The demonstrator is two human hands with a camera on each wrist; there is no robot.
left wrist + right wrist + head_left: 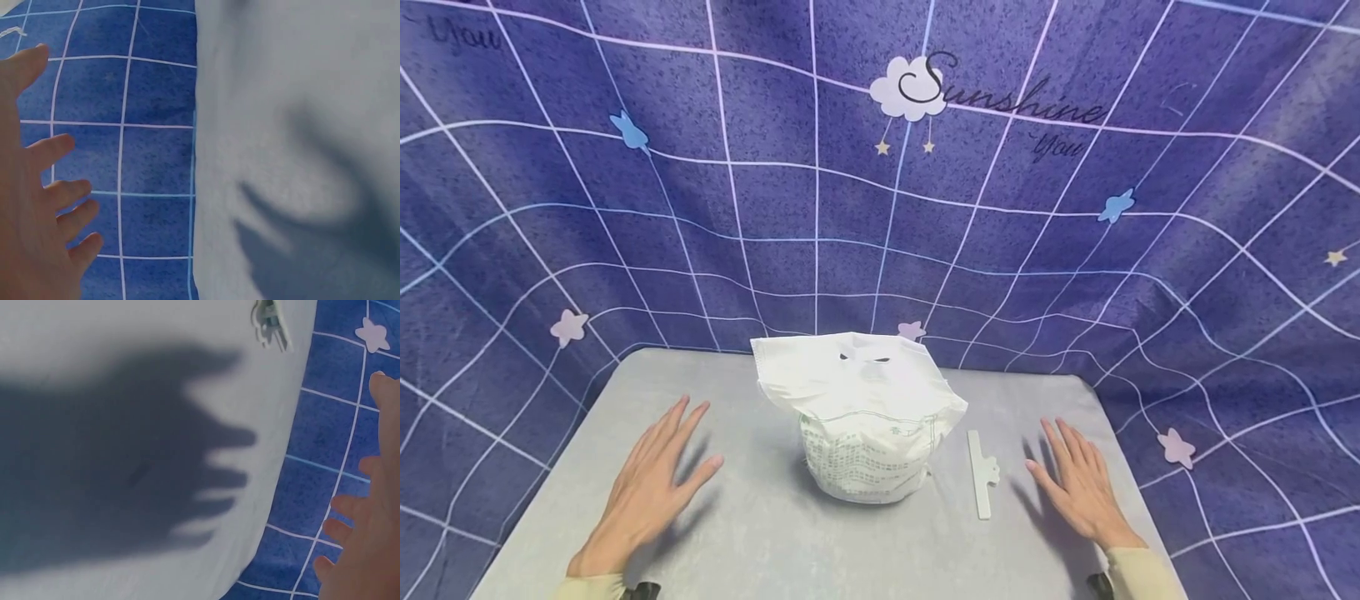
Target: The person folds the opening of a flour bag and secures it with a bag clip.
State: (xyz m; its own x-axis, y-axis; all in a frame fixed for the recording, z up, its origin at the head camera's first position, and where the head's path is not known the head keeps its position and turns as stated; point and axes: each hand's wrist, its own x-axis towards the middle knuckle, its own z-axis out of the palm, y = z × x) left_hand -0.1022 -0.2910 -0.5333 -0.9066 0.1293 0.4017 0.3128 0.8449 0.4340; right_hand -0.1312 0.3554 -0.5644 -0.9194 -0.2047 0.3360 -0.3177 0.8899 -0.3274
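A white bag [863, 454] stands upright on the grey table in the head view. Its wide top flap [850, 379] spreads flat and has two small dark slots, while rows of grey-green print cover the rounded lower part. To its right lies a slim white bag clip [981, 475] with a cloud-like bump on one side; part of the clip [270, 325] also shows at the top of the right wrist view. My left hand [651, 475] is left of the bag, fingers extended, holding nothing. Right of the clip is my right hand [1075, 483], also with fingers extended and nothing held.
The grey cloth-covered table [760, 550] has its back edge close to a blue-purple curtain [775, 183] with grid lines, stars and a cloud. The curtain wraps round both sides. Shadows of the hands fall on the tabletop.
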